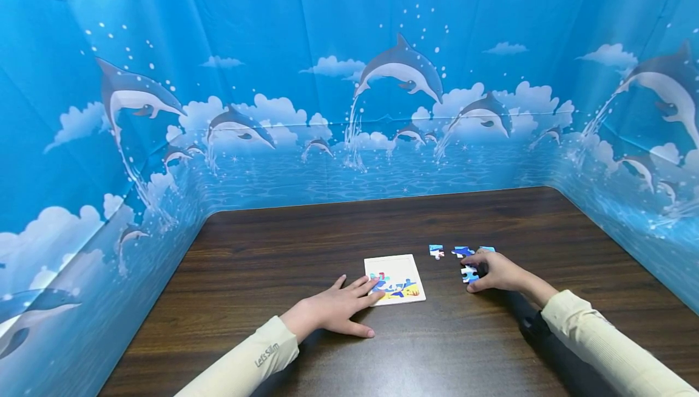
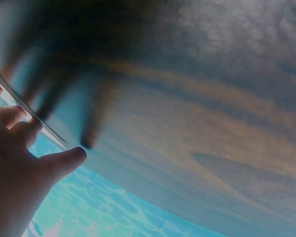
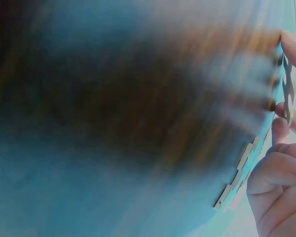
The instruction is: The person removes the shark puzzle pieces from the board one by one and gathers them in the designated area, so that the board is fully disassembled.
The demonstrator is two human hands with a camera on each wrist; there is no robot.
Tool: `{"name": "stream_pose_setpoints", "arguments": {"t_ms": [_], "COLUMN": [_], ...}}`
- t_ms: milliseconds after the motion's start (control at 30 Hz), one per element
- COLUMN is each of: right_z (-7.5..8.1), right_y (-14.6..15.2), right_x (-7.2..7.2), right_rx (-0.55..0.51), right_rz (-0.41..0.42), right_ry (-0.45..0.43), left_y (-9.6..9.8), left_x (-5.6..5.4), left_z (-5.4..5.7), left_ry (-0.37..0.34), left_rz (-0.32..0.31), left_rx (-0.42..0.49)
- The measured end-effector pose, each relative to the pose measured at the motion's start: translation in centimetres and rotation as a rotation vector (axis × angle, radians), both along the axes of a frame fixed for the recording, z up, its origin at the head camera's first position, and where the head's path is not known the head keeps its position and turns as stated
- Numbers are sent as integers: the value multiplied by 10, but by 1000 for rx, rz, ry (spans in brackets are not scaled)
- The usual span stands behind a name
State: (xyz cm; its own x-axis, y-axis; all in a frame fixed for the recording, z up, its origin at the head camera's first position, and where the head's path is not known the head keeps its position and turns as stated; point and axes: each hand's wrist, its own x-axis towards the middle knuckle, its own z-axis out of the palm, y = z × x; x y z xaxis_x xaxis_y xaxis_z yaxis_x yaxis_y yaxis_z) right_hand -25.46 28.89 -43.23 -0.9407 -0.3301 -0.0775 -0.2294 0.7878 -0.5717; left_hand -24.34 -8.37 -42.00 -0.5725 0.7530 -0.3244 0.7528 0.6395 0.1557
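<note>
A square white jigsaw board [image 1: 390,265] lies on the dark table, with several colourful pieces fitted along its lower part. My left hand [image 1: 338,309] rests palm down with spread fingers, the fingertips over the board's left side. The board's thin edge [image 2: 48,131] shows beside those fingers in the left wrist view. To the right, my right hand [image 1: 499,272] pinches a blue and white puzzle piece [image 1: 468,274] between thumb and fingers, close over the table. In the right wrist view this piece [image 3: 288,89] appears edge-on between thumb and fingertip.
Beyond the right hand lie a loose piece with red and blue [image 1: 436,251], a blue and white piece [image 1: 462,252] and a light blue piece [image 1: 488,248], partly behind the fingers. A dolphin-print blue curtain [image 1: 327,166] borders the table [image 1: 273,245] at the back and sides.
</note>
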Motion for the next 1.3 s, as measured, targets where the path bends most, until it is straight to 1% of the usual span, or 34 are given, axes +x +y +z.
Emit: {"name": "stream_pose_setpoints", "arguments": {"t_ms": [267,500,600,667,700,767,933,1033,1100,1133,1233,1300], "right_z": [-1,-1,1,6,8,14,26,30,31,32,31,30], "right_y": [1,1,1,1,1,1,-3,-12,-19,-24,-38,-49], "right_x": [-2,-1,0,-1,-1,-2,-4,-1,0,1,1,1], "right_rx": [1,-14,-31,-61,-80,-156,-457,-614,-659,-663,-614,-565], "right_rz": [15,14,22,25,26,28,-17,-73,-102,-109,-106,-73], "right_ry": [17,0,-1,-5,-7,-18,-92,-129,-114,-95,10,80], "left_y": [-1,-1,-1,-1,-1,-1,-1,0,0,0,1,1], "left_x": [0,0,-1,-1,-1,-2,-2,-1,-1,-1,-1,-1], "left_z": [0,-1,-2,-2,-2,-2,-1,-1,-1,-1,0,-1], "left_ry": [4,1,-5,-9,-9,-9,-4,8,15,16,18,15], "left_rz": [1,3,2,1,1,1,-4,-12,-13,-13,-11,-10], "left_rx": [0,-2,-2,0,1,2,2,-1,-2,-3,-6,-8]}}
